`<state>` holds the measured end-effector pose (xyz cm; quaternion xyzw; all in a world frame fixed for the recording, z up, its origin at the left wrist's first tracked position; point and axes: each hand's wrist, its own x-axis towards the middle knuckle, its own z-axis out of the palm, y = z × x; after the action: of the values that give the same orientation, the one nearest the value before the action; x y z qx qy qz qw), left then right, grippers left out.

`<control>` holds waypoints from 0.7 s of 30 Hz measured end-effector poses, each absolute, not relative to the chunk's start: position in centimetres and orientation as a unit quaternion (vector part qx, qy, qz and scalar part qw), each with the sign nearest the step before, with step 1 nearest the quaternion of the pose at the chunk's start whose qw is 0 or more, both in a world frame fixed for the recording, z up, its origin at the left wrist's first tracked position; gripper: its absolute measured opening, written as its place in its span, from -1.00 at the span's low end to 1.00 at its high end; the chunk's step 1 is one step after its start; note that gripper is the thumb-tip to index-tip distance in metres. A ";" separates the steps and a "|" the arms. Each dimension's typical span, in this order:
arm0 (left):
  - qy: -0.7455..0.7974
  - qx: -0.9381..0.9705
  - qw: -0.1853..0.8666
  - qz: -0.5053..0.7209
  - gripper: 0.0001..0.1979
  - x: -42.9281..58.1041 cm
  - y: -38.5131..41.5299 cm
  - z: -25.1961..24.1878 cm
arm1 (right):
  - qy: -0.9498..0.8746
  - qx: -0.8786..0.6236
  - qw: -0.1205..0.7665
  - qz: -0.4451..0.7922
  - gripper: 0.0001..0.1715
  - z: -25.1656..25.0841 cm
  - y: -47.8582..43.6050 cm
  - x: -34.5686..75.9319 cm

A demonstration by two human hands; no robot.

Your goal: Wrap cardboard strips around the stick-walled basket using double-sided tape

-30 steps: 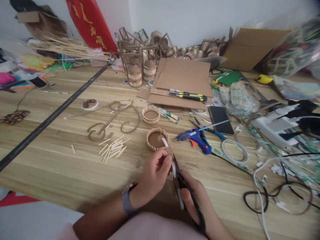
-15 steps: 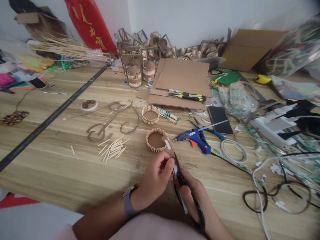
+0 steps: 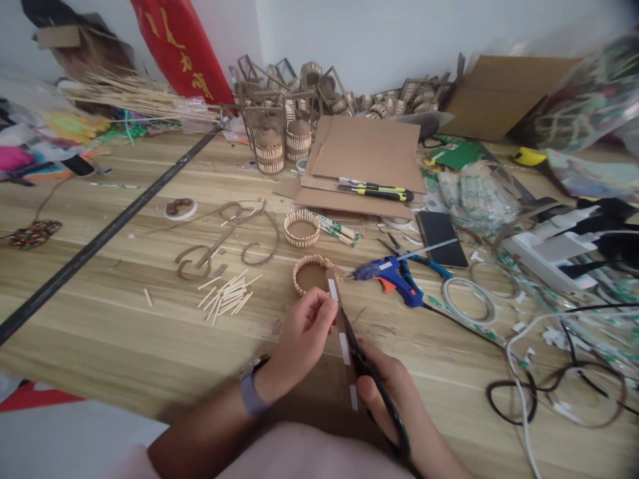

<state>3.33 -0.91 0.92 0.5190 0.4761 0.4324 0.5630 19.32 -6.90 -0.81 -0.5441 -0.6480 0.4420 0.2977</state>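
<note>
Between its thumb and fingers, my left hand (image 3: 308, 326) pinches a narrow brown cardboard strip (image 3: 348, 372) with white tape patches along it. My right hand (image 3: 387, 386) is wrapped round the handles of black scissors (image 3: 367, 369), whose blades lie along the strip's right edge. Just beyond my left hand sits a ring of short wooden sticks (image 3: 305, 265) with a brown base, its near side partly covered by the hand. A second stick ring (image 3: 302, 228) stands behind it. Loose short sticks (image 3: 230, 296) lie in a pile to the left.
A blue glue gun (image 3: 389, 273) and pliers (image 3: 433, 266) lie right of the rings, near a phone (image 3: 442, 238) and a tape roll (image 3: 468, 299). Cardboard sheets (image 3: 364, 150) with cutters on top lie behind. Cables (image 3: 519, 399) loop at right; small stick buckets (image 3: 269, 150) stand at the back.
My left hand has shifted slightly up and left with the strip, which now hangs straighter beside the blades. The scissors' blades look closer together than before.
</note>
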 end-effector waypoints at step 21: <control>0.465 0.540 0.552 0.433 -0.73 4.1 -2.3 0.8 | -0.640 -0.559 0.315 0.422 -0.10 -0.2 -6.6 18.8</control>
<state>4.10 -2.32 0.78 0.5399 0.4651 0.4329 0.5522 18.82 -6.63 -0.17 -0.5593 -0.6399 0.4224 0.3152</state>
